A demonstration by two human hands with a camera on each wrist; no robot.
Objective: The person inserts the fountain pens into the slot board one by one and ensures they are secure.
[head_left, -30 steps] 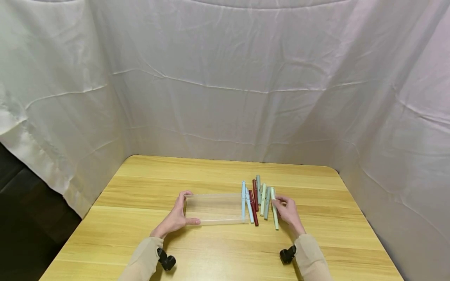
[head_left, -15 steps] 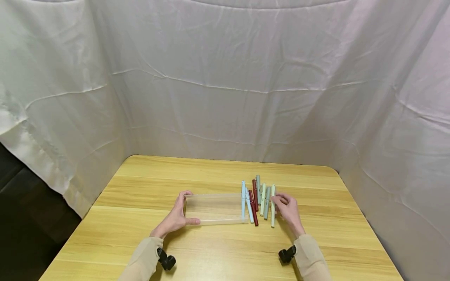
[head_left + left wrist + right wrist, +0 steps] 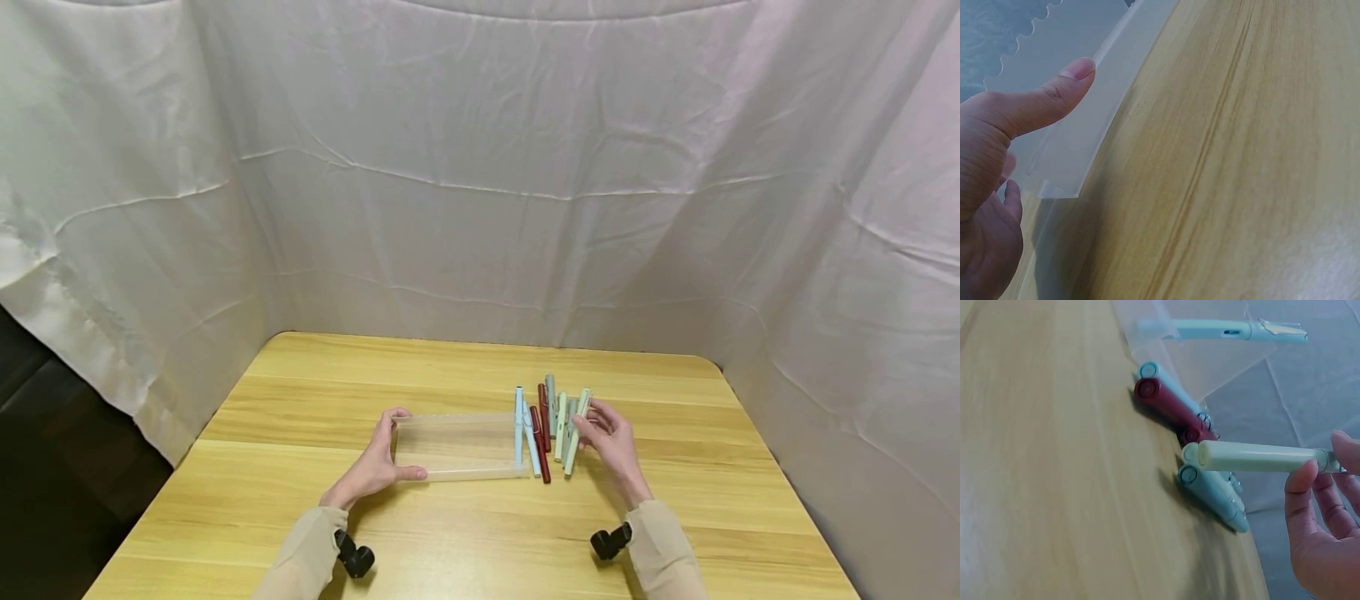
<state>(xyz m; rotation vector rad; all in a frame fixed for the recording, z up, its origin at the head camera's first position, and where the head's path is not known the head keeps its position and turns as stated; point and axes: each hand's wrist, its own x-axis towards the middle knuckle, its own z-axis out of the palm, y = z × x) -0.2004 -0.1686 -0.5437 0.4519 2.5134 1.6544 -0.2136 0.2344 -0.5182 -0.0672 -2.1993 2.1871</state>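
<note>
My left hand grips the left end of a clear plastic pen rack, thumb along its near side. Its scalloped edge shows in the left wrist view. One light blue pen lies across the rack's right end. Between thumb and fingertips, my right hand pinches a pale green pen near one end. That pen is raised and overlaps a grey-green pen in the right wrist view. Left of the right hand lie another pale green pen and dark red pens.
A second light blue pen lies right beside the rack's right end. Another grey-green pen lies at the back of the group. The wooden table is bordered by a pale curtain behind and on both sides.
My right hand has lifted the pale green pen, moved it slightly left and tilted it over the neighbouring grey-green pen. The left hand and the rack have stayed in place.
</note>
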